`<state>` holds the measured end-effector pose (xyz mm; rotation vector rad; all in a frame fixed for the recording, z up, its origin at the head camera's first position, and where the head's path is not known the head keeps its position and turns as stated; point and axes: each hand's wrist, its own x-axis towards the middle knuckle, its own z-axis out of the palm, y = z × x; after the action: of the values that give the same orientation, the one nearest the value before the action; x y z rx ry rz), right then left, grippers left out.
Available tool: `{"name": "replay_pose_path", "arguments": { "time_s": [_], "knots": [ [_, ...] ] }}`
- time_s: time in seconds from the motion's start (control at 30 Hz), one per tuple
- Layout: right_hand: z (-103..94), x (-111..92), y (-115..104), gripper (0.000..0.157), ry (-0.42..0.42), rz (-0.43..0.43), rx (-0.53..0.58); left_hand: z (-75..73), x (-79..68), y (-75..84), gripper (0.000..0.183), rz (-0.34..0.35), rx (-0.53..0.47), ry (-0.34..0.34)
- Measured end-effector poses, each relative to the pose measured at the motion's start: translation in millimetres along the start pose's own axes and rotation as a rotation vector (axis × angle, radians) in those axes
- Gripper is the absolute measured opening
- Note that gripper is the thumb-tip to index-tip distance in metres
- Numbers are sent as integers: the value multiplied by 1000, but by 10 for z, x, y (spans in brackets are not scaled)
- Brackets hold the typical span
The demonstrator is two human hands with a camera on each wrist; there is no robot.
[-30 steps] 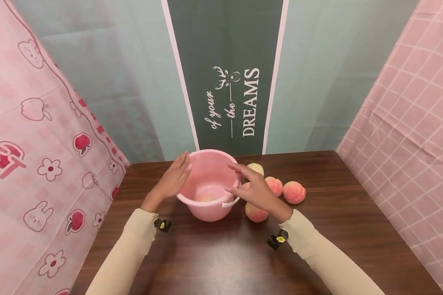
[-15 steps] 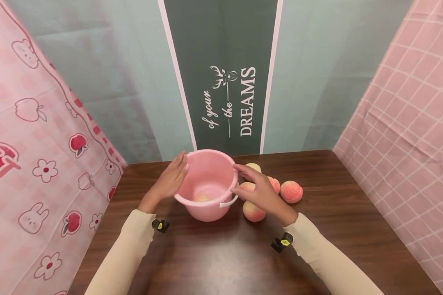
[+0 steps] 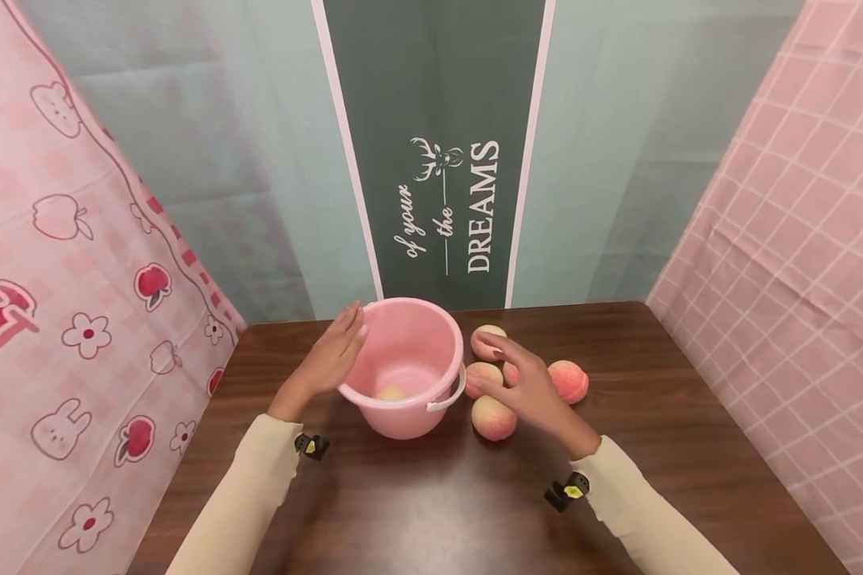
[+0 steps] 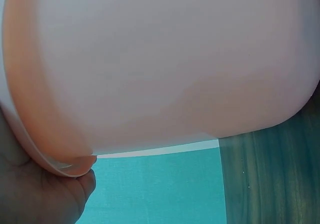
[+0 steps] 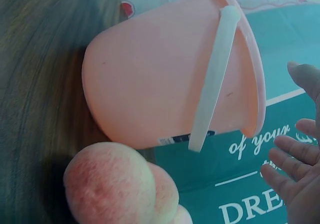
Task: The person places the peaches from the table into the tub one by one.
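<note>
A pink bucket (image 3: 403, 415) with a white handle (image 3: 449, 395) stands upright on the table. My left hand (image 3: 324, 363) holds its left rim; in the left wrist view a fingertip shows below the rim (image 4: 55, 171). Inside lies a small pale yellow thing (image 3: 390, 394), mostly hidden by the front wall. My right hand (image 3: 535, 391) hovers with spread fingers above several peaches right of the bucket. Among them are a front peach (image 3: 494, 419), a middle peach (image 3: 483, 380) and a back peach (image 3: 487, 342). Another peach (image 3: 570, 382) sits beyond the hand.
The brown wooden table (image 3: 431, 511) extends in front of the bucket and to the right. Behind it hangs a green curtain (image 3: 439, 96) with white lettering. Pink cloths flank both sides, a printed cloth (image 3: 86, 383) left and a checked cloth (image 3: 784, 239) right.
My right hand has moved away from the bucket's right rim, to the right and down over the peaches. My left hand and the bucket have stayed in place.
</note>
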<state>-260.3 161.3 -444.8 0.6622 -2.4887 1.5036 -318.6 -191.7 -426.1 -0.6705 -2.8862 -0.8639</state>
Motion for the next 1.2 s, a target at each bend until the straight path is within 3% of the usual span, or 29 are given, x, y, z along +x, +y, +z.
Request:
{"name": "replay_pose_path", "arguments": {
  "time_s": [0.4,0.6,0.8,0.9,1.2],
  "knots": [
    [-168,-190,121,77,80,68,-112,-8,38,3,62,3,15,1],
    [-193,-255,207,73,107,43,-96,-5,29,-11,62,-8,13,-2],
    [-252,-310,309,67,187,-4,-115,14,36,-24,63,-1,8,-1],
    [-284,-337,341,64,218,11,-135,21,30,-20,62,3,5,-1],
    [-362,-395,347,68,211,50,-145,7,3,-7,59,-19,2,6]
  ]
}}
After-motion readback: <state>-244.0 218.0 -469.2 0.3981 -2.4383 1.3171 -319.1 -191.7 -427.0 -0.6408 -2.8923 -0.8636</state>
